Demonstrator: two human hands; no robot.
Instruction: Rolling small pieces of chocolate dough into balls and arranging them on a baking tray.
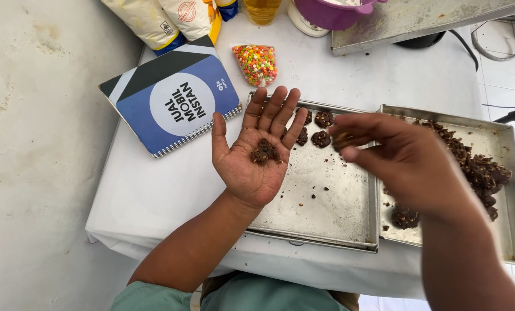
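Observation:
My left hand [256, 151] is held flat, palm up, above the left edge of a metal baking tray [326, 213]. A small flattened lump of dark chocolate dough [265, 152] lies in the palm. My right hand [400, 156] hovers over the seam between the two trays, its fingertips pinched on a small bit of dough. Several shaped dough pieces [322, 129] sit at the far end of the left tray. The right tray [513, 230] holds a long heap of dark dough [473, 167] and one loose lump [405, 216].
A blue spiral notebook [171, 103] lies at the left of the white table [154, 196]. A clear bag of coloured sprinkles [257, 63] sits behind the trays. Flour bags [159, 23], a purple bowl [332, 12] and a large flat metal sheet [418, 20] stand along the back.

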